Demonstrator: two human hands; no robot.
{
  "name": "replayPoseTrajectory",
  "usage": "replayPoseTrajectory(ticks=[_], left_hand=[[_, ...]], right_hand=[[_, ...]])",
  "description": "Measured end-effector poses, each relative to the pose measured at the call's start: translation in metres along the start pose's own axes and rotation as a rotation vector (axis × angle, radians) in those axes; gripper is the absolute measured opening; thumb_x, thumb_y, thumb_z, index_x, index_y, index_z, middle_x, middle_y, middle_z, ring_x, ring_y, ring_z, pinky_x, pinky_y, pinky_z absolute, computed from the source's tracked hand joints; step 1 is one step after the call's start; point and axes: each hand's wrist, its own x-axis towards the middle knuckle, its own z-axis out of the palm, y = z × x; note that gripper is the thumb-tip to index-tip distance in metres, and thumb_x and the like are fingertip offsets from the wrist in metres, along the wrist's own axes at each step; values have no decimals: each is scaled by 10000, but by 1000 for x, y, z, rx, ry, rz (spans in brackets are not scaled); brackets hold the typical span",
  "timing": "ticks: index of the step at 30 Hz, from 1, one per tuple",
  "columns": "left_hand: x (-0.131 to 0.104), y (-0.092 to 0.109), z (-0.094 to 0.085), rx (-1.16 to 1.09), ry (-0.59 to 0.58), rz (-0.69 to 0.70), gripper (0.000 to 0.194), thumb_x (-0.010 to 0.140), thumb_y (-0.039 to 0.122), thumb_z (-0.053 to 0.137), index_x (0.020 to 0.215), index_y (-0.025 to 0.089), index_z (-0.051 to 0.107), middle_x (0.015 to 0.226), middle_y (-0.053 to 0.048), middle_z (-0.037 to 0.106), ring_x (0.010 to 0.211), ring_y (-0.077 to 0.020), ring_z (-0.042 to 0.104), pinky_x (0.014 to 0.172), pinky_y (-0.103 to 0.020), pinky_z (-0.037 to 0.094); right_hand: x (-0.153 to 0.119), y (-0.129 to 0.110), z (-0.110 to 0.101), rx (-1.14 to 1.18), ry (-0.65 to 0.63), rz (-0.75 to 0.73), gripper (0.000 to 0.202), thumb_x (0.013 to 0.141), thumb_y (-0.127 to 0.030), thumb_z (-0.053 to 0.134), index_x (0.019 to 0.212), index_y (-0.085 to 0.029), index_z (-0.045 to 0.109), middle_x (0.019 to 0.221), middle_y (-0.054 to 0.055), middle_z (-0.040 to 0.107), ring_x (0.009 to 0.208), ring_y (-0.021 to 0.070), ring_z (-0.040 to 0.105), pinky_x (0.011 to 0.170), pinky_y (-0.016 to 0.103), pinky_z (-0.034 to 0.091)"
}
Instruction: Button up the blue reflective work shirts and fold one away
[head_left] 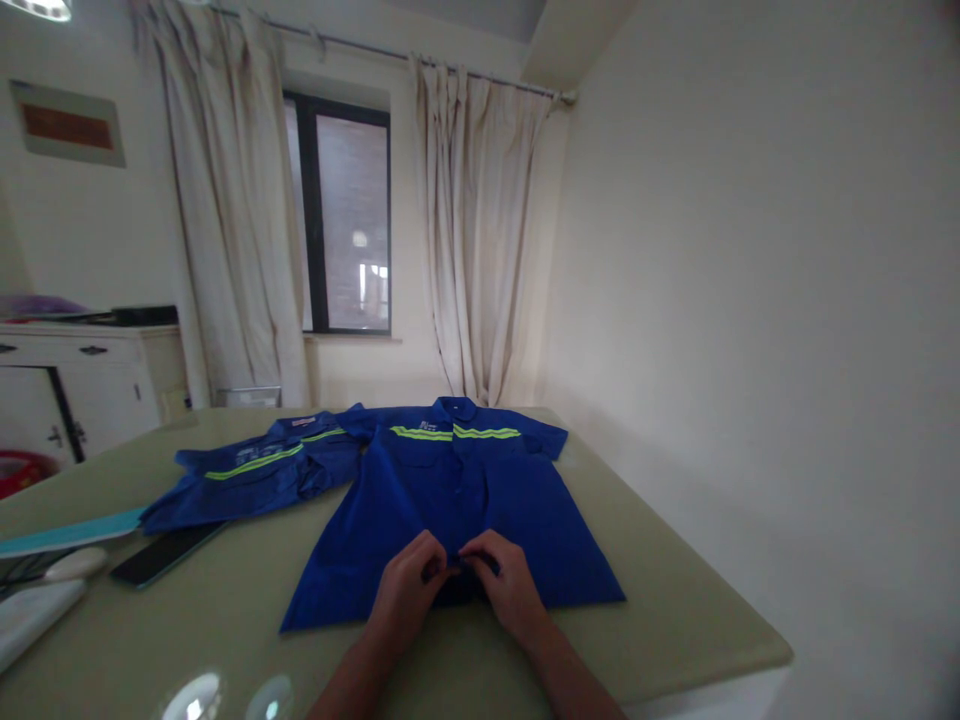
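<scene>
Left hand (410, 580) and right hand (506, 577), each grip closed, pinch the blue shirt (459, 500) near its front hem! Buttoning, seemingly; next calls for evenly matched edges.

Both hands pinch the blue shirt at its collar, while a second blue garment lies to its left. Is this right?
No: in the head view, the left hand and right hand pinch the blue shirt near its bottom hem, not its collar. The second blue garment lies to its left.
</scene>
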Motion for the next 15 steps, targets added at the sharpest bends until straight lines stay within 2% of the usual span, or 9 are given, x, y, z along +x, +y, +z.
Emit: replayPoseTrajectory(ticks=[5, 9, 12, 15], left_hand=[[-1, 3, -1, 95, 25, 7, 191, 857, 168, 648, 734, 227, 514, 767, 29, 555, 688, -132, 527, 626, -232, 392], [-4, 3, 1, 246, 99, 129, 255, 892, 180, 637, 683, 224, 498, 721, 28, 571, 703, -141, 547, 666, -245, 399], [-6, 6, 0, 313, 138, 201, 193, 911, 190, 636, 737, 230, 562, 698, 37, 599, 670, -141, 570, 649, -253, 398], [-6, 12, -2, 299, 146, 231, 84, 914, 193, 648, 849, 242, 627, 782, 31, 664, 747, -146, 638, 693, -244, 432]], right_hand=[[-1, -4, 0, 5, -64, -28, 250, 889, -142, 560, 919, -247, 785, 908, 29, 756, 873, 205, 687, 835, 304, 504], [0, -1, -1, 67, -38, 7, 227, 878, -151, 573, 894, -238, 781, 894, 27, 759, 863, 203, 690, 806, 294, 505], [1, 7, -1, 95, -32, 25, 207, 864, -161, 587, 895, -229, 780, 880, 27, 755, 845, 198, 681, 778, 281, 495], [1, 13, -1, 107, -40, 54, 189, 873, -191, 596, 909, -226, 778, 860, 26, 749, 807, 191, 666, 739, 271, 489]])
